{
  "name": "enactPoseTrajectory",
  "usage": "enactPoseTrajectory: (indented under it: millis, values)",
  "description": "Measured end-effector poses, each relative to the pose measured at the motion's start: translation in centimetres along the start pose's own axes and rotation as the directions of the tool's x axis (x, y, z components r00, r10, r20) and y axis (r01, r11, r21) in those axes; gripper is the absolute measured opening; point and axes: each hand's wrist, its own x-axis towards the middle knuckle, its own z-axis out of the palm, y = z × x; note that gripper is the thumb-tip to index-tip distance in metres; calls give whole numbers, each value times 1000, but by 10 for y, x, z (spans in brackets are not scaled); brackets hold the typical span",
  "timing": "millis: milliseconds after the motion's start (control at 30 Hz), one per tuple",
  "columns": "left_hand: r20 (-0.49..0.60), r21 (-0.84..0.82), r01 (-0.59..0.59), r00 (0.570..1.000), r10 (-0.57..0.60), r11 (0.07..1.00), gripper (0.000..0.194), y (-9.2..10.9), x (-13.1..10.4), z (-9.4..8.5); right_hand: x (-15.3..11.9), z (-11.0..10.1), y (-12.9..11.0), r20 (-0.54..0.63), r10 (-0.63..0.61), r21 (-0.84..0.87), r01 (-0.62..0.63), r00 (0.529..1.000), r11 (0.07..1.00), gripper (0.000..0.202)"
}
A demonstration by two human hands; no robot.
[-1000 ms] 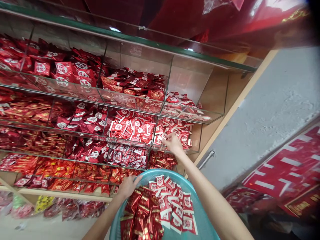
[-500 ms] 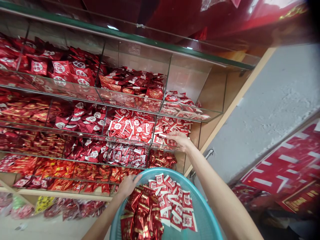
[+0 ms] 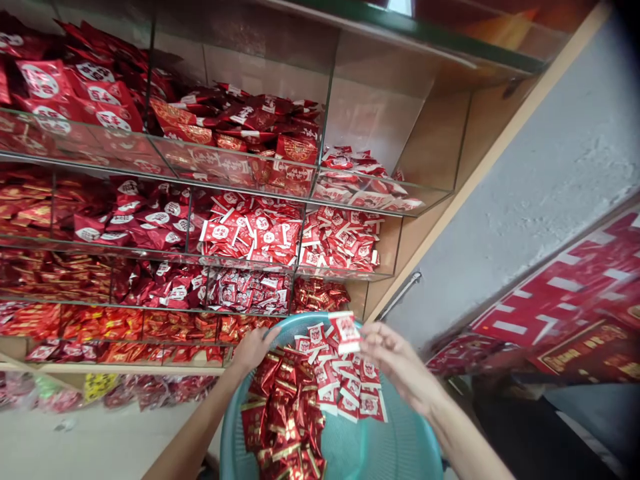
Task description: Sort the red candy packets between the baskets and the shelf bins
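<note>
My right hand [image 3: 387, 350] pinches one small red-and-white candy packet [image 3: 345, 332] above the far side of a teal plastic basket [image 3: 407, 427]. The basket's far-left rim is gripped by my left hand [image 3: 254, 348], its thumb lying over the edge. Inside, shiny red-and-gold packets [image 3: 287, 427] fill the left side. Red-and-white packets [image 3: 350, 387] like the held one lie beside them, toward the far right. A shelf bin of similar red-and-white packets [image 3: 343, 240] is just beyond my right hand.
Glass-fronted shelves [image 3: 240, 180] with several rows of red packets rise ahead. A wooden side panel [image 3: 480, 173] meets a grey wall [image 3: 540, 147] at the right. Red printed packaging [image 3: 560, 280] stands at the right. Bagged goods [image 3: 145, 392] lie under the lowest shelf.
My right hand has drawn back from the shelf bin to above the basket, now with a packet in its fingers. My left hand stays on the rim. The view has shifted closer to the shelves.
</note>
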Motion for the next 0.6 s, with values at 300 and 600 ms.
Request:
enactPoseTrajectory:
  millis: [300,600]
  values:
    - [0,-3,-18,1000,18,1000,56,0,1,-1,-48,-27,91,-100,281,32,-279,955,960,19]
    - [8,-6,-27,1000,27,1000,60,-4,3,2,-31,-30,127,-81,259,-9,-260,963,966,20]
